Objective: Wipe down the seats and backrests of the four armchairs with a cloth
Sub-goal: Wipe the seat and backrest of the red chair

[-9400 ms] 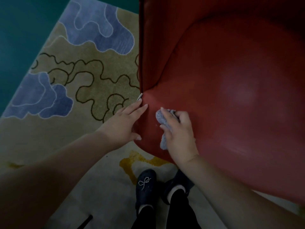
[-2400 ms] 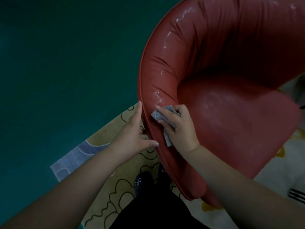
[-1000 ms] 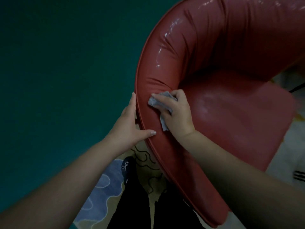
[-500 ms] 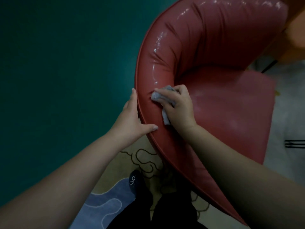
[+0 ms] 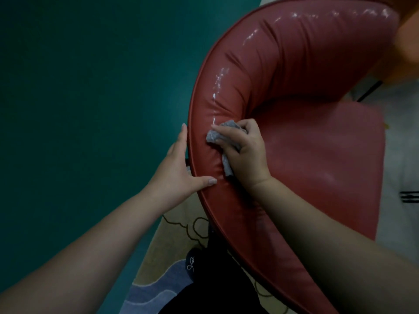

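Rug (image 5: 179, 250) slid lower; right hand (image 5: 246, 147) fingers pinch cloth (image 5: 214, 136) higher up armchair (image 5: 294, 87); left hand (image 5: 179, 168) spread.

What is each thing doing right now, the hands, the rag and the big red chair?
Right hand: grips the cloth, pressing it on the backrest.
Left hand: fingers straight, bracing the chair's outer edge.
Cloth: bunched up, against the backrest.
Red armchair: upright, shiny wet streaks on the backrest.

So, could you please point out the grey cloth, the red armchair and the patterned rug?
crumpled grey cloth (image 5: 212, 137), head view, exposed left corner.
glossy red leather armchair (image 5: 317, 155), head view, seat cushion.
beige patterned rug (image 5: 172, 243), head view, bare beige patch.
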